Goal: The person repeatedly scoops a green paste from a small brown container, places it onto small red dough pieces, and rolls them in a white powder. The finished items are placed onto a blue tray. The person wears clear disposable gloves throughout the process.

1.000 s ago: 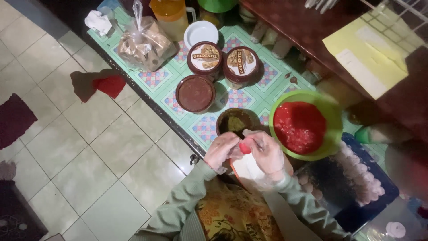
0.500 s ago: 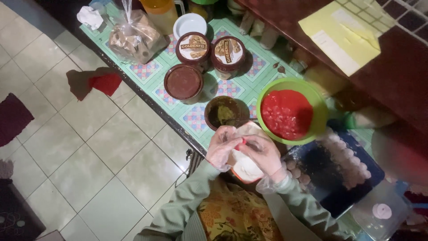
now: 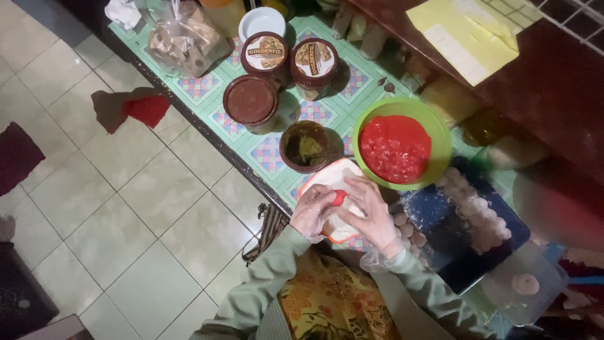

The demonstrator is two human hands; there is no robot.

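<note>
Red dough piece [image 3: 339, 197] pinched between left hand [image 3: 313, 211] and gloved right hand [image 3: 371, 214] at lower centre—it could slip onto the white plate [image 3: 327, 178]—the glove looks slick.

Home kitchen corner, food being made by hand in small batches. Patterned green oilcloth [image 3: 277, 157] is covering a low table set on a pale tiled floor [image 3: 126, 208]. Round tubs [image 3: 251, 101] of brown filling are standing open, two more lidded behind. A green bowl [image 3: 440, 135] is holding red dough; a dark tray [image 3: 453, 245] is carrying rows of small floured balls. A tied plastic bag [image 3: 182, 41] of snacks is sitting at the far end, a crumpled red cloth [image 3: 148, 108] lying on the floor beside the table. A dark wooden cabinet [image 3: 553, 82] is standing along the right.
</note>
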